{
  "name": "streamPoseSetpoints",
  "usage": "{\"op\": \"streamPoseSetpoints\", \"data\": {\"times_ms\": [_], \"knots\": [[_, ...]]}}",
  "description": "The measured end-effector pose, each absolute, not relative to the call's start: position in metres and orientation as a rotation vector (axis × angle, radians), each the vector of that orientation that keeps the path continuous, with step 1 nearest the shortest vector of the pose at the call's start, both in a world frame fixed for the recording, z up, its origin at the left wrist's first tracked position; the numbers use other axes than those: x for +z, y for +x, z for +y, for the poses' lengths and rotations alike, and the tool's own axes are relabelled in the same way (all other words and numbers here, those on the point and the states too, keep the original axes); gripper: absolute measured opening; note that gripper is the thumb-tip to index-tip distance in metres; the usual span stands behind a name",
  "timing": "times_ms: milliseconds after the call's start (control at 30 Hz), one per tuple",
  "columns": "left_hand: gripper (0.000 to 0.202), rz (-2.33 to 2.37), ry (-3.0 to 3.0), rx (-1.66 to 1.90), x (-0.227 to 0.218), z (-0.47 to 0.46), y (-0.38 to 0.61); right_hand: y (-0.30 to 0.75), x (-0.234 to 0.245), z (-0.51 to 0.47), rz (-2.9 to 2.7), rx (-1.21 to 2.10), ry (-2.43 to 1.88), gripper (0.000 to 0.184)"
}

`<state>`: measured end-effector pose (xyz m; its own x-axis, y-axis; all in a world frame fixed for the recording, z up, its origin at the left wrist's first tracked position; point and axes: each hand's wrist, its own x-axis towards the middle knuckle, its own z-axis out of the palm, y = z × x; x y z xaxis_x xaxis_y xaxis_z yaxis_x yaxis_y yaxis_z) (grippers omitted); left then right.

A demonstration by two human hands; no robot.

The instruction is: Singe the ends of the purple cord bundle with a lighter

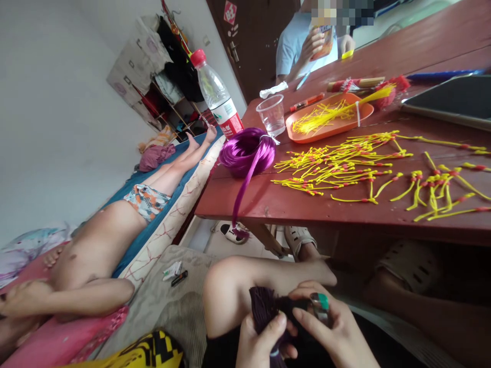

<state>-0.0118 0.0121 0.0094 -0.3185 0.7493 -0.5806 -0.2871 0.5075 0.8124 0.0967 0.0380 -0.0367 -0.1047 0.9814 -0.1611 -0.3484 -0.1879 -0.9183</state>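
Low in the head view, over my lap, my left hand [261, 345] pinches the base of a dark purple tassel [264, 306], fingers closed around it. My right hand [330, 332] is closed around the tassel's dark top, where a green and silver object [321, 302] shows between the fingers. A skein of bright purple thread [247, 151] lies on the red wooden table [291, 204], one strand hanging over the near edge.
Many yellow cords with red beads [345, 163] cover the table. An orange tray [326, 120], plastic cup [271, 115] and water bottle [217, 94] stand behind. A person lies on a bed [153, 240] at left. Another person [307, 43] sits at the far end.
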Motion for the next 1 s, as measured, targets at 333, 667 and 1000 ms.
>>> {"op": "streamPoseSetpoints", "data": {"times_ms": [333,667,1000], "knots": [[0.031,1.486,0.393,1.018,0.002,0.012,-0.006,0.087,-0.035,0.033,-0.535,1.973,-0.779,0.026],[0.034,1.615,0.4,1.144,0.002,0.01,-0.003,0.085,-0.044,0.033,-0.556,2.022,-0.737,0.028],[0.033,1.68,0.503,1.218,0.0,0.011,-0.002,0.085,-0.037,0.035,-0.552,1.976,-0.73,0.028]]}}
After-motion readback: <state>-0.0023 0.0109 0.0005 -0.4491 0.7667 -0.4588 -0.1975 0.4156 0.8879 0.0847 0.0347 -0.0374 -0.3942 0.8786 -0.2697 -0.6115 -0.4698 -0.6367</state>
